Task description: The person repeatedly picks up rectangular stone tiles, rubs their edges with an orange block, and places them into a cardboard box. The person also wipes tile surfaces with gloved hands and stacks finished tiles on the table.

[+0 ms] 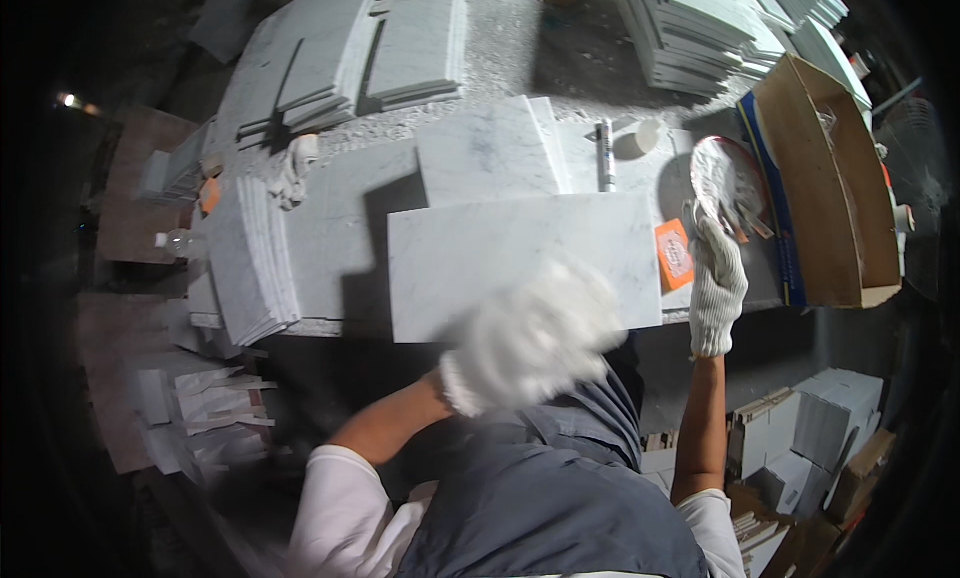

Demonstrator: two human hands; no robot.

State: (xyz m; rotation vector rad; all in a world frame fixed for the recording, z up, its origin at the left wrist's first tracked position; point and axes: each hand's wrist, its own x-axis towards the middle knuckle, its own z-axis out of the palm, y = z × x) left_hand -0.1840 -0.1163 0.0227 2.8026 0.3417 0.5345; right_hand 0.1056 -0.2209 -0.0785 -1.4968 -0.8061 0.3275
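Note:
A white marble tile point(520, 248) with faint grey veins lies across the near edge of the worktable. Over its near part is my left hand point(545, 333) in a white knit glove, smeared by motion, so its fingers do not show clearly. My right hand point(718, 268), also gloved, reaches the near rim of a round dish point(722, 173) of white paste. Its fingers look closed at the rim, but what they hold cannot be made out; small sticks lean there. Between tile and right hand sits an orange block point(674, 254). More tiles point(485, 153) lie behind the front one.
A marker point(606, 156) and a whitish round cup point(650, 135) are behind the tile. An open cardboard box point(830, 193) stands at the right. Tile stacks point(690, 28) rise at the back right, others point(250, 263) at the left. A crumpled glove point(296, 170) lies back left.

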